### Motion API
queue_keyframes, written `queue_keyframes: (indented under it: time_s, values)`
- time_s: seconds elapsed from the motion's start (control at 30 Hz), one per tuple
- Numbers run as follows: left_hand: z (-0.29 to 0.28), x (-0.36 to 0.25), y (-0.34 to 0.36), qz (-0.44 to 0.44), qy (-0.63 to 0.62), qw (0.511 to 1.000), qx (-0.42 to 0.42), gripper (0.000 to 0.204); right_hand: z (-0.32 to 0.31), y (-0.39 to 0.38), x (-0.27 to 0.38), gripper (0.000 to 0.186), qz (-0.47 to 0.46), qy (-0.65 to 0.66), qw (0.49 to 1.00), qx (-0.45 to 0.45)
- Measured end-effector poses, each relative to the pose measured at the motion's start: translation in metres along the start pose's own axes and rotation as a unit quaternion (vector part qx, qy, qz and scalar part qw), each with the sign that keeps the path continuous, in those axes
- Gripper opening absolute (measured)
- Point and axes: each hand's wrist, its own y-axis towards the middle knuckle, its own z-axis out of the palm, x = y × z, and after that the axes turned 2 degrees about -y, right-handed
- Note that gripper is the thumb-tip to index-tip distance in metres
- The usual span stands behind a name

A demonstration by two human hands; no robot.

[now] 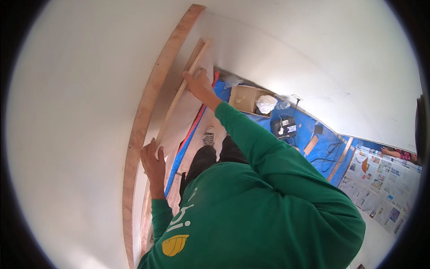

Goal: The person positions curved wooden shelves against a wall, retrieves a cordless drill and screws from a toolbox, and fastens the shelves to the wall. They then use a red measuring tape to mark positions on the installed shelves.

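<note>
A long, thin wooden strip (172, 109) slants along the white wall on my left. Near its upper end, my right hand (200, 86) grips the edge, thumb and fingers on either side. Lower down, my left hand (154, 166) has its fingertips closed on the same strip, and the palm side is partly hidden. Just left of it, a wider wooden batten (150, 94) runs up the wall, apart from my hands. Below the left hand, my sleeve and body partly cover the wood.
Blue sheeting (265, 123) covers floor at the right, with a cardboard box (244, 99), a white crumpled bundle (266, 104), a black corded device (284, 127) and wood offcuts (311, 145). Newspaper (380, 184) lies beyond. Another person's hand (390, 152) shows at far right. A white panel (322, 58) rises opposite.
</note>
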Motion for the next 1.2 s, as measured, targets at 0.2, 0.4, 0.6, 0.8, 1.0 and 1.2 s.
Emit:
queue_keyframes:
  time_s: [0.2, 0.4, 0.6, 0.8, 1.0, 1.2]
  values:
    - [-0.025, 0.006, -0.069, -0.099, -0.033, 0.993, 0.046, 0.034, -0.039, -0.014, -0.027, 0.082, 0.044, -0.041, 0.997, 0.048]
    - [-0.007, 0.041, -0.141, -0.231, -0.231, 0.945, 0.004, 0.031, -0.054, -0.014, -0.025, 0.084, -0.004, -0.106, 0.993, 0.053]
    - [0.061, 0.095, -0.184, -0.348, -0.634, 0.689, -0.044, 0.091, -0.041, -0.026, 0.026, 0.088, 0.041, -0.124, 0.988, 0.077]
    - [0.064, 0.14, -0.152, -0.396, -0.503, 0.763, 0.084, 0.071, -0.02, -0.012, 0.041, 0.09, 0.055, -0.125, 0.986, 0.092]
    - [0.021, 0.13, -0.116, -0.289, -0.759, 0.565, -0.145, 0.05, -0.031, -0.001, 0.038, 0.095, 0.009, -0.193, 0.979, 0.066]
    - [-0.01, 0.132, -0.081, -0.377, -0.751, 0.511, -0.181, 0.048, -0.077, 0.019, 0.063, 0.081, 0.051, -0.169, 0.971, 0.159]
